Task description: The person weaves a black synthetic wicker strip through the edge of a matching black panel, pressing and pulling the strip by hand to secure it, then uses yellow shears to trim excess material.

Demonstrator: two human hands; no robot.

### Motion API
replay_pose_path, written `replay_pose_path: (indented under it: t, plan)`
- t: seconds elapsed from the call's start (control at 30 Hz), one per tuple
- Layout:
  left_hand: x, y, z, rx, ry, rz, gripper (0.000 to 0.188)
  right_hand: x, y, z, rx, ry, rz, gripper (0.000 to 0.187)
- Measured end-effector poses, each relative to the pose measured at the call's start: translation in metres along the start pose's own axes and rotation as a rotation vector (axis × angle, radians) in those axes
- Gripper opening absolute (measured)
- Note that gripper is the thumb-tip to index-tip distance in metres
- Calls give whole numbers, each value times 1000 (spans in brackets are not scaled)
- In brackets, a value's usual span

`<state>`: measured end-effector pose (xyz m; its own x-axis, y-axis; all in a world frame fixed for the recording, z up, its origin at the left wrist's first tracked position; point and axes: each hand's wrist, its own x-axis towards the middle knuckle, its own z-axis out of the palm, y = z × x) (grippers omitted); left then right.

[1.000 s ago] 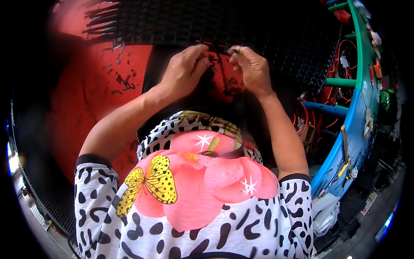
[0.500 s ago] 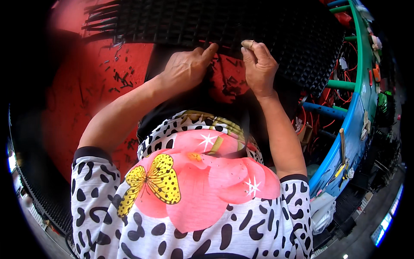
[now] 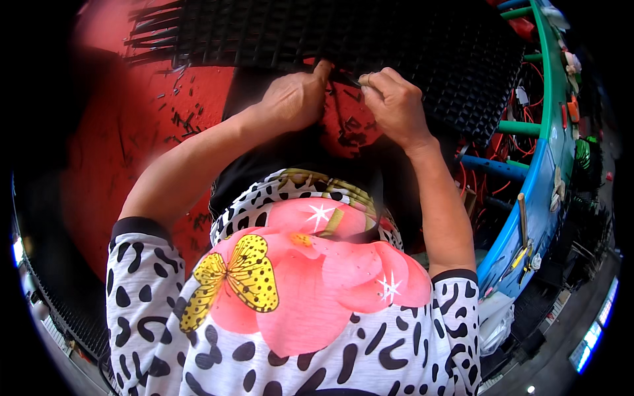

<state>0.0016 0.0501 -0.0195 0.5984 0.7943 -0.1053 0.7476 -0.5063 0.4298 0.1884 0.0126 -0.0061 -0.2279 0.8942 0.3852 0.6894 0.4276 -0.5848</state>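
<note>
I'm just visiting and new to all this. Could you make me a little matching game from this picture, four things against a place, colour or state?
Things:
1. Woven panel
2. Left hand
3. Butterfly print
4. Red surface

Descriptions:
A. Yellow with dark spots
B. Strewn with small dark scraps
C. Black, at the top of the view
D. Close to the panel's near edge

Right pairs: 1-C, 2-D, 3-A, 4-B
</note>
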Motion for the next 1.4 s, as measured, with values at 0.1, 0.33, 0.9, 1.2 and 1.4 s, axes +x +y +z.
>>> replay_pose_path:
  t: [0.1, 0.33, 0.9, 1.2, 1.4]
  plan:
    - [3, -2, 1, -275, -9, -20, 59, 3, -3, 6, -53, 3, 23, 8]
    - [1, 1, -2, -968, -76, -223, 59, 6, 5, 4, 27, -59, -12, 9]
    - [-9, 30, 43, -945, 566, -349, 34, 17, 14, 20, 10, 31, -112, 20]
    - [9, 18, 12, -765, 548, -389, 14, 22, 4, 5, -28, 56, -234, 10]
    - [-40, 18, -19, -687, 562, -139, 5, 27, -9, 21, 171, 40, -263, 17]
